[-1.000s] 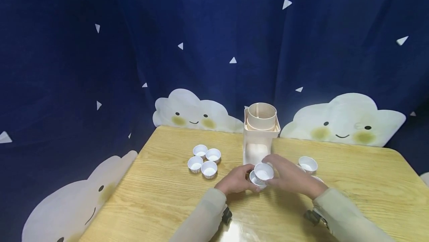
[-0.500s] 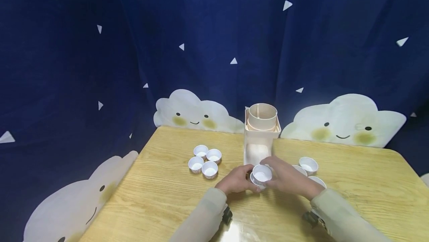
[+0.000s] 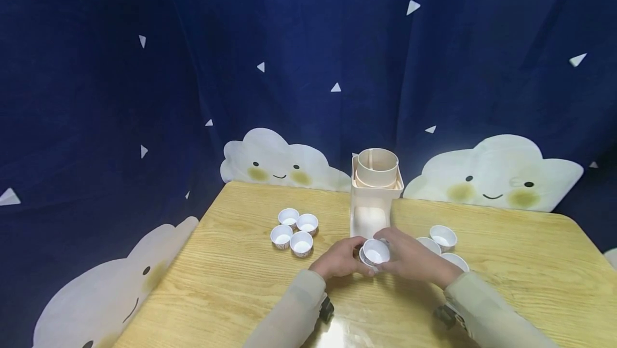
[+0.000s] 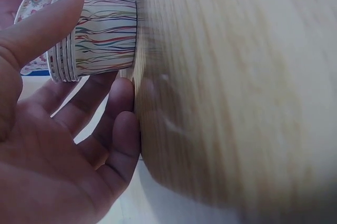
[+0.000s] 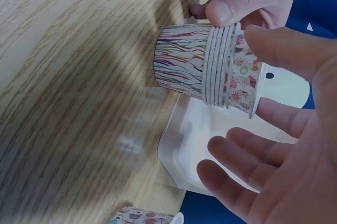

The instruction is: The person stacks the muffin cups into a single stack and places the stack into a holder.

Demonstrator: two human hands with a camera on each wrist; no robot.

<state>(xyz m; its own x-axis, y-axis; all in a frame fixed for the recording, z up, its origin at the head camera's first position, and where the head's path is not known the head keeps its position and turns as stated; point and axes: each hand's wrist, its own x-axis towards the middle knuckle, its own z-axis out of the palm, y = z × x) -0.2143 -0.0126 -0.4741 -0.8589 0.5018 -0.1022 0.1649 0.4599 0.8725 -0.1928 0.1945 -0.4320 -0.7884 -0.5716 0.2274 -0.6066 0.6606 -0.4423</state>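
A short stack of nested paper cups with colourful wavy lines stands upright on the table, in front of a cream-coloured holder. My left hand grips this stack around its side, thumb near the rims. A paper cup with a flower-like print sits partly inside the top of the stack. Between thumb and index finger, my right hand pinches that printed cup near its rim, the other fingers spread apart from it. From the head view, only the white insides and rims of these cups show.
The cream holder with a round tube on top stands behind my hands. Several white-lined cups sit grouped at left. Three more cups stand at right beyond my right wrist. A blue curtain hangs behind the wooden table.
My right hand has lowered the printed cup and shifted it slightly left, from above the stack's edge into the stack's mouth. The left hand has stayed in place.
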